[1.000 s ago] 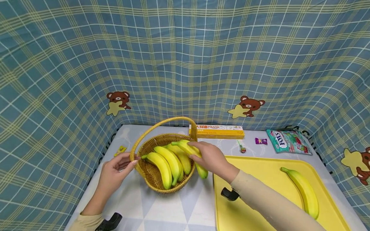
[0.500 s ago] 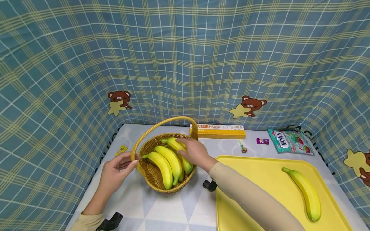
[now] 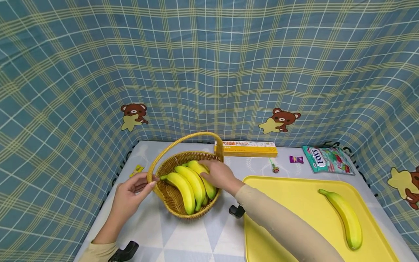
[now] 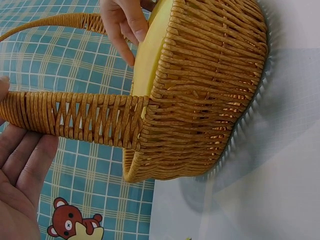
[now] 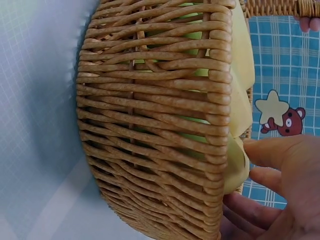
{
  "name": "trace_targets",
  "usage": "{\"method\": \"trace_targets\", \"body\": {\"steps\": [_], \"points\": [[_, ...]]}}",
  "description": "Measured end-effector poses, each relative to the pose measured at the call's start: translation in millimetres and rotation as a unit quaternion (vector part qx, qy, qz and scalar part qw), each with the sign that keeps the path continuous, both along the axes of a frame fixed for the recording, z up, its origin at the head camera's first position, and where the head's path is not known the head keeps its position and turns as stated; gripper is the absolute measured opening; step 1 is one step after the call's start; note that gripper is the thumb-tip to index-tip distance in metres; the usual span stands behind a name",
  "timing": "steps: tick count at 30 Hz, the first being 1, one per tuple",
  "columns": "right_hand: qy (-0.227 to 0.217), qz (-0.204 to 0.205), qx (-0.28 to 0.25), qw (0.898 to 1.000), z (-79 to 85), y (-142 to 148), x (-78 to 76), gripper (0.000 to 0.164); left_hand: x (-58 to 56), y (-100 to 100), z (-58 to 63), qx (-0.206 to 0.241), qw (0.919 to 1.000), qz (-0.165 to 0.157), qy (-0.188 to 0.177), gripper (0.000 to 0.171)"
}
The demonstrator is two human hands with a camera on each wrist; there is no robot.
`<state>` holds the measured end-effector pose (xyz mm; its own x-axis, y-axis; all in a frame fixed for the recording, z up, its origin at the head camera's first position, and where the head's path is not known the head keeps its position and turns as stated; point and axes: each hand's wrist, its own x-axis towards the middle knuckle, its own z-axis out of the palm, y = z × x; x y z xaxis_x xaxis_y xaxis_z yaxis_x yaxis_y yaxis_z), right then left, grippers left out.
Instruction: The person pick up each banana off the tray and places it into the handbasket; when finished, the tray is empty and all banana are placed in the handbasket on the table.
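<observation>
A wicker basket (image 3: 168, 203) with a tall arched handle holds several yellow bananas (image 3: 180, 189). My left hand (image 3: 129, 194) pinches the left side of that handle (image 4: 75, 112), thumb on one face and fingers behind it. At the basket's right side, my right hand (image 3: 220, 174) reaches over the rim and grips the rightmost banana (image 3: 211, 190), which lies against the others. In the right wrist view its thumb touches this banana (image 5: 236, 165), while lower fingers are partly hidden behind the rim.
Right of the basket is a yellow tray (image 3: 278, 185) bearing one banana (image 3: 345, 216). Along the back lie a pasta box (image 3: 248, 150), a lollipop (image 3: 275, 168), a purple wrapped sweet (image 3: 296, 159) and a teal FOX'S bag (image 3: 328, 160). A yellow packet (image 3: 136, 170) lies left of the basket.
My right hand has moved left and brought its banana from over the basket's right rim down inside, beside the others. My left hand stays on the handle.
</observation>
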<state>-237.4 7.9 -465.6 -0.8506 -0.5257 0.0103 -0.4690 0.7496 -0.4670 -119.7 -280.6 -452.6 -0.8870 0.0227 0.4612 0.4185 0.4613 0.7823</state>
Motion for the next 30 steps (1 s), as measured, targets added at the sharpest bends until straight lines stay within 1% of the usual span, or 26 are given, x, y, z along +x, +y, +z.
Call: {"method": "trace_targets", "body": {"steps": [5,10,17,19,24,30], "points": [[0.001,-0.007,-0.024,1.0,2.3,6,4.1,0.048,0.0,0,-0.7,-0.002,1.0,0.003,0.0,0.024],[0.012,-0.009,-0.048,0.999,8.8,16,14.4,0.047,-0.4,0,-0.7,0.0,1.0,0.002,0.001,0.024],[0.073,-0.005,-0.072,0.995,5.1,39,37.4,0.044,-0.4,0,-1.1,-0.004,1.0,0.003,0.0,0.023],[0.081,-0.003,-0.08,0.993,5.2,48,46.0,0.044,-0.4,0,-1.1,-0.001,1.0,-0.002,0.004,0.024],[0.06,-0.012,-0.105,0.993,5.4,72,68.5,0.043,-0.3,-1,-0.9,0.003,0.9999,-0.006,0.011,0.024],[0.032,-0.049,-0.105,0.993,3.7,110,89.7,0.043,0.6,-1,-0.4,0.002,1.0,-0.003,0.007,0.023]]}}
